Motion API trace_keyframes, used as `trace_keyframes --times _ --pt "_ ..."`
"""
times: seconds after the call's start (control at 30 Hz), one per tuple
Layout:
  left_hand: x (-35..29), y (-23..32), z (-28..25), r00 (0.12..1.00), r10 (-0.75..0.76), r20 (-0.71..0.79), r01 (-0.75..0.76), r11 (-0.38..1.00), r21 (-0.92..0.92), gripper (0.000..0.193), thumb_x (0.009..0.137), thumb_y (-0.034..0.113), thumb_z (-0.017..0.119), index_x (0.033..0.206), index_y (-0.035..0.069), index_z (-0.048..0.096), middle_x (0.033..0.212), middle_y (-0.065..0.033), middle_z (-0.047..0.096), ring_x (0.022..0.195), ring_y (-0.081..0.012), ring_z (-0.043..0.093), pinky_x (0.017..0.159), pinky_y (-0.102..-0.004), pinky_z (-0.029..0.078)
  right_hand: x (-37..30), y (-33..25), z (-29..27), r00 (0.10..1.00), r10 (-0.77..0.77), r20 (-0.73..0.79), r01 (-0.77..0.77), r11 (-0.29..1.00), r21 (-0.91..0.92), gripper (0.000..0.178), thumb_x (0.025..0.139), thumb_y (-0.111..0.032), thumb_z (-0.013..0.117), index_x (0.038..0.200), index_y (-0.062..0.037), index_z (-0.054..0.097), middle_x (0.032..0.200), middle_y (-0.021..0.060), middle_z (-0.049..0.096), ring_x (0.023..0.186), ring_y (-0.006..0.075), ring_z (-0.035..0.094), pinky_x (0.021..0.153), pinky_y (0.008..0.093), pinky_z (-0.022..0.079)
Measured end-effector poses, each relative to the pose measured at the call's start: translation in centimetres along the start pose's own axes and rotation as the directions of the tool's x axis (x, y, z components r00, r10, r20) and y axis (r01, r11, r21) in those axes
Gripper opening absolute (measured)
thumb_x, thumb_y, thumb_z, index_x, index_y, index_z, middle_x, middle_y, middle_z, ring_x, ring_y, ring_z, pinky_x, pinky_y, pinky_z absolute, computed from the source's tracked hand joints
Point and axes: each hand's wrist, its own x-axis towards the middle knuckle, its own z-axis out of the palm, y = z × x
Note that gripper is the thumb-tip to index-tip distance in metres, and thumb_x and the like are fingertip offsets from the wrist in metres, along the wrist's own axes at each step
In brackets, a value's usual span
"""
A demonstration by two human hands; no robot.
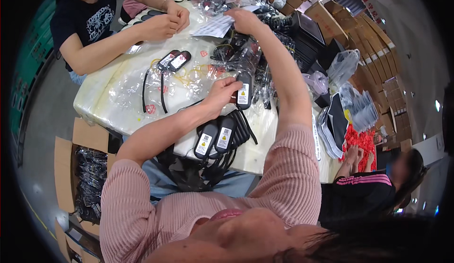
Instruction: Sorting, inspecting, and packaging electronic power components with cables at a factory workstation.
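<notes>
My left hand [224, 93] is closed on a black oval device [244, 91] with a cord and a white label that bears a yellow mark. My right hand [246, 21] reaches across the table, its fingers pinching the edge of a white label sheet [215, 28]. Several labelled black devices [213, 137] lie stacked at the near table edge, below my left hand, their black cords hanging down. Two more devices [174, 60] with cords rest on clear plastic farther left. Clear bags [243, 55] holding dark cords lie between my hands.
A co-worker's hands [172, 19] are at the far left of the table [101, 88]; others work at the back. An open carton [66, 178] of bagged black items stands lower left. A black bin [307, 29], a lilac lidded container [316, 82] and red material [359, 142] are on the right.
</notes>
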Motion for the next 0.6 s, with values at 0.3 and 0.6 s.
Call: trace_keyframes --times 0.3,0.6 --pt "-0.5 0.8 -0.9 0.972 0.226 -0.059 -0.22 0.97 0.103 0.016 0.086 0.015 0.052 0.096 0.003 0.056 0.081 -0.0017 0.06 0.071 -0.0076 0.056 0.062 -0.0223 0.046 -13.4 -13.9 -9.0 0.78 0.551 -0.298 -0.283 0.734 0.618 0.027 0.08 -0.005 0.054 0.107 -0.0005 0.054 0.084 0.0077 0.059 0.068 0.0124 0.058 0.06 0.0236 0.047" --pt "-0.8 -0.1 -0.1 0.92 0.391 0.024 -0.384 0.888 0.254 0.026 0.09 0.019 0.05 0.104 -0.001 0.054 0.083 -0.0004 0.058 0.072 -0.0067 0.053 0.063 -0.0213 0.045 -20.0 -20.5 -4.3 0.676 0.692 0.254 -0.296 -0.061 0.953 0.024 0.082 -0.006 0.056 0.103 0.0026 0.049 0.079 0.0037 0.057 0.058 0.0093 0.054 0.053 0.0207 0.045"
